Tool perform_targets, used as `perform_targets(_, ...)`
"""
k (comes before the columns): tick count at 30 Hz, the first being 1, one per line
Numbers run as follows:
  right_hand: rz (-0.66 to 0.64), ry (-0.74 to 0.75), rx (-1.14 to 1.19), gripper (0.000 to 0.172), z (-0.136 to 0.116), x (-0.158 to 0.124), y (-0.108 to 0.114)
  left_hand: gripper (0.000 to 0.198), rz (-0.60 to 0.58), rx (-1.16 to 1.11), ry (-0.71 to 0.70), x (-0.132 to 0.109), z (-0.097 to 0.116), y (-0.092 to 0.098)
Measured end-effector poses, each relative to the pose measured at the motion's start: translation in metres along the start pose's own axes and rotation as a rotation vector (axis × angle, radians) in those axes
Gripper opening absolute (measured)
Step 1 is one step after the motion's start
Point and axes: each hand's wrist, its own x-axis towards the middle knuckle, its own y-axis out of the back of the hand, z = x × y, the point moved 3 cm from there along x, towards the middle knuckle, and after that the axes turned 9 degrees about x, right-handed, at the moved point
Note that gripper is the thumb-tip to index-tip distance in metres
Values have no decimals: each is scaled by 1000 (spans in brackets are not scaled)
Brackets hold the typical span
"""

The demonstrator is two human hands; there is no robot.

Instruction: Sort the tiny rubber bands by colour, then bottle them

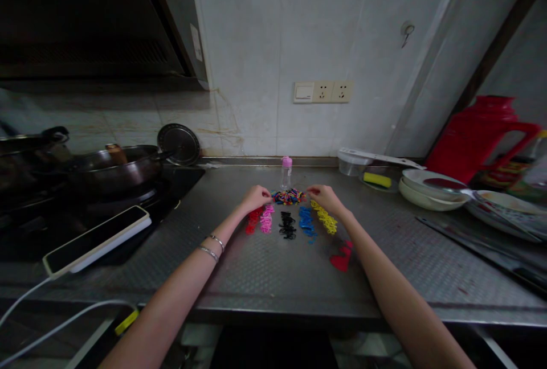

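Observation:
A mixed heap of small multicoloured bands [289,197], rubber bands by their look, lies on the metal counter [273,286]. My left hand [255,198] is at the heap's left end, its fingertips pinched together. At the opposite end my right hand [325,196] also has thumb and fingers closed. Whatever is in either pinch is too small to make out. Nearer me are separate piles: red bands [252,221], pink bands [266,219], black bands [288,225], blue bands [306,223] and yellow bands [325,218]. Behind the heap stands a clear bottle with a pink top [286,172].
A red flat piece [341,257] lies by my right forearm. Stacked bowls [431,201], a clear tub [352,164] and a red thermos jug [474,138] are on the right. Leftward are a pan [128,169] on the stove and a phone-like device [98,239] with a white cable.

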Motion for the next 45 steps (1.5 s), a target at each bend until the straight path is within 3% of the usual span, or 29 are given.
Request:
perform_targets(6, -21, -17, -28, 26, -7, -2, 2, 14, 11, 222, 29, 7, 13, -1)
perform_targets(13, -14, 3, -28, 25, -12, -2, 4, 13, -26, 256, 34, 12, 11, -3)
perform_targets(18, -26, 33, -25, 24, -12, -2, 4, 20, -84, 357, 3, 22, 20, 16)
perform_targets(24, -23, 29, -41, 24, -12, -3, 4, 22, -61, 411, -87, 41, 24, 43)
perform_targets(29, -28, 16, -36, 24, -11, -3, 2, 21, -48, 363, -135, 44, 25, 48)
perform_targets(37, 31, 59, 273, 29, -33, 1, -17, 24, -68, 167, -235, 34, 46, 33)
perform_targets(45, -93, -9, 734, 47, -53, 2, -40, 26, -143, 1, -274, 20, 71, 23)
